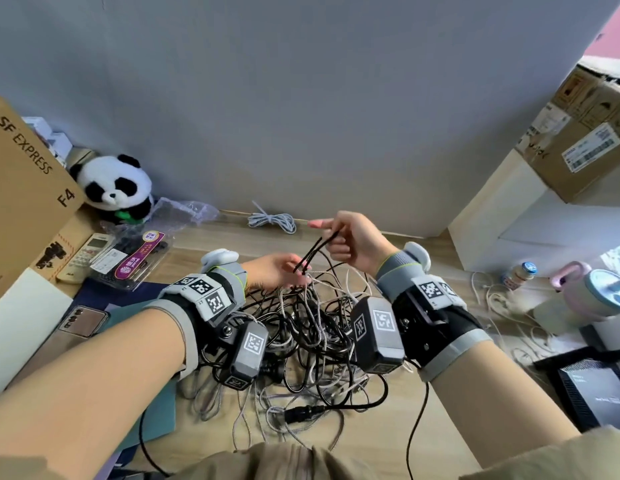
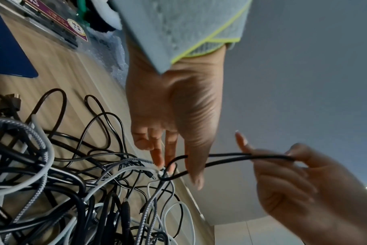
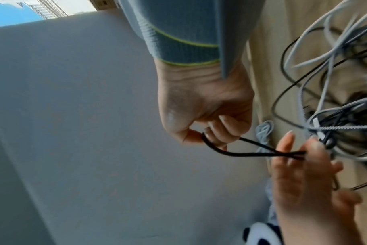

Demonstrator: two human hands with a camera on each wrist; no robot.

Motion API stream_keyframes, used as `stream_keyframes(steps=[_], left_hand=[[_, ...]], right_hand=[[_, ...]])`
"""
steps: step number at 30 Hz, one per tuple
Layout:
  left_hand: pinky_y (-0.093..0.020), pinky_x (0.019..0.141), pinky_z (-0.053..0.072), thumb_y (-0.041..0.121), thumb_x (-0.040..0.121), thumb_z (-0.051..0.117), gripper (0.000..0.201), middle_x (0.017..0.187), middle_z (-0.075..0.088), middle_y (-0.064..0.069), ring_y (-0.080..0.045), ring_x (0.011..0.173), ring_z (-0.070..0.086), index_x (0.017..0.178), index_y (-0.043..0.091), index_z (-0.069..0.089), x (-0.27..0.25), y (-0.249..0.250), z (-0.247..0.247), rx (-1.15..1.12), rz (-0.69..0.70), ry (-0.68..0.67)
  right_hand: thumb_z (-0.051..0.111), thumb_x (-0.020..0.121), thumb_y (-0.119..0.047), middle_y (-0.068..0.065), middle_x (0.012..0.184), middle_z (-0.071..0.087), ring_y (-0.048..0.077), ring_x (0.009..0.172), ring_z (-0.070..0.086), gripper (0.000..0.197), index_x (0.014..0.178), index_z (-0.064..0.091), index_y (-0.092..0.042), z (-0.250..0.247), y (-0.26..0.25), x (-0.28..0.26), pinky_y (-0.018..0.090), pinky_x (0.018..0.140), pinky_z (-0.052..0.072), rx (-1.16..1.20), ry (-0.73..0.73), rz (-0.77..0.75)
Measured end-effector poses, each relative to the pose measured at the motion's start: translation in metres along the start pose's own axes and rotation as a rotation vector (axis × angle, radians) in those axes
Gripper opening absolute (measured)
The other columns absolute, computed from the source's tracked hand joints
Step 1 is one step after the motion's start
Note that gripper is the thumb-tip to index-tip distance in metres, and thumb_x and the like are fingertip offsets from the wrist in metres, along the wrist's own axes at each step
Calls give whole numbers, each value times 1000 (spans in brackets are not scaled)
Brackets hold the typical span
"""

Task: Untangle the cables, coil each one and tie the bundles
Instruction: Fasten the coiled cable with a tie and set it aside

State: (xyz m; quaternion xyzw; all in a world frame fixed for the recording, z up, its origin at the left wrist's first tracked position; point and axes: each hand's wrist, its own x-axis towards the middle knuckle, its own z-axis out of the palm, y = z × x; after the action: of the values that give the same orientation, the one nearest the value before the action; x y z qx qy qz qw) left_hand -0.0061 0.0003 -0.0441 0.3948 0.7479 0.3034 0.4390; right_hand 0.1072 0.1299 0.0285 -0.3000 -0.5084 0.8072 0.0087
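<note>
The right hand [image 1: 353,242] is raised above the wooden floor [image 1: 371,438], its thumb and curled fingers pinching a doubled loop of thin black cable [image 1: 313,251] that runs down toward 7 o'clock into the knot held by the left hand [image 1: 274,271]. In the right wrist view the loop [image 3: 241,153] bends around the right thumb tip, and its two strands cross just before they reach the left fingertips [image 3: 316,145]. The left hand's fingers are extended and only slightly bent, their tips touching the spot where black, white and braided grey leads meet; whether they pinch it cannot be told. Below both wrists lies the tangle of cables [image 1: 301,341], spread over the floor, with a black plug [image 1: 303,412] at its 6 o'clock edge. A small coiled white cable [image 1: 272,220] lies apart against the wall at 12 o'clock. A panda plush [image 1: 116,187] sits at 10 o'clock beside a cardboard box [image 1: 24,188].
</note>
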Motion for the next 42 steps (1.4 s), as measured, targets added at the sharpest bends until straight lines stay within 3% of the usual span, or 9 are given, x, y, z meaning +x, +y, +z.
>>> stream_keyframes(steps=[4,10,13,16,20,25,32,39,42], left_hand=[[-17,50,38,40,99,36,34,95,56,5,-8,72,54,101,21,64,-1,13,4,50,17,60],[-16,44,40,30,102,31,45,57,59,0,-6,43,51,67,10,51,1,32,-6,-286,133,325],[-17,41,42,25,103,33,43,45,59,3,-4,35,50,66,9,49,-1,47,-17,-353,169,349],[-16,39,40,23,103,33,40,44,59,4,-5,34,49,68,11,47,-4,65,-25,-399,217,341],[-18,41,39,26,102,36,38,47,60,3,-8,37,49,69,11,48,-10,78,-28,-430,238,313],[-20,44,38,29,102,36,39,51,62,1,-12,40,49,70,11,50,-17,83,-30,-489,268,302],[-22,52,44,30,103,29,45,75,65,-7,-13,65,58,71,10,54,-22,72,-30,-340,236,291],[-20,74,49,24,102,36,34,100,49,-6,-11,93,52,77,15,58,-16,66,-28,-228,284,402],[-18,103,28,20,100,43,27,120,39,3,-7,123,32,82,16,64,-14,62,-32,-109,362,539]], right_hand=[[21,80,-1,-5,47,24,5,32,17,41,100,58,-1,5,-21,-10,15,30,16,103,-47,-147],[34,93,-20,-6,48,28,8,39,22,22,99,53,-12,-10,-28,-8,18,35,19,111,52,-275],[55,91,-44,-5,59,43,9,48,32,30,108,50,-20,-18,-11,-4,19,40,24,-80,127,-209],[67,85,-37,-4,75,51,6,59,41,39,119,55,-23,-21,9,0,17,49,32,-383,93,-130],[70,84,-25,-4,75,52,6,61,40,21,104,64,-26,-18,24,0,16,51,32,-682,-13,-144],[65,87,-38,6,79,47,16,66,39,16,86,74,-25,-13,26,5,22,58,34,-868,43,-200],[68,84,-40,5,95,71,11,86,59,26,94,70,-16,-28,35,5,31,91,46,-830,27,-209],[50,98,-28,5,69,65,18,75,64,22,86,61,-13,-32,39,10,29,89,46,-563,143,-386],[37,103,-23,2,53,46,15,50,52,24,91,53,-9,-30,37,12,26,62,47,-494,210,-464]])
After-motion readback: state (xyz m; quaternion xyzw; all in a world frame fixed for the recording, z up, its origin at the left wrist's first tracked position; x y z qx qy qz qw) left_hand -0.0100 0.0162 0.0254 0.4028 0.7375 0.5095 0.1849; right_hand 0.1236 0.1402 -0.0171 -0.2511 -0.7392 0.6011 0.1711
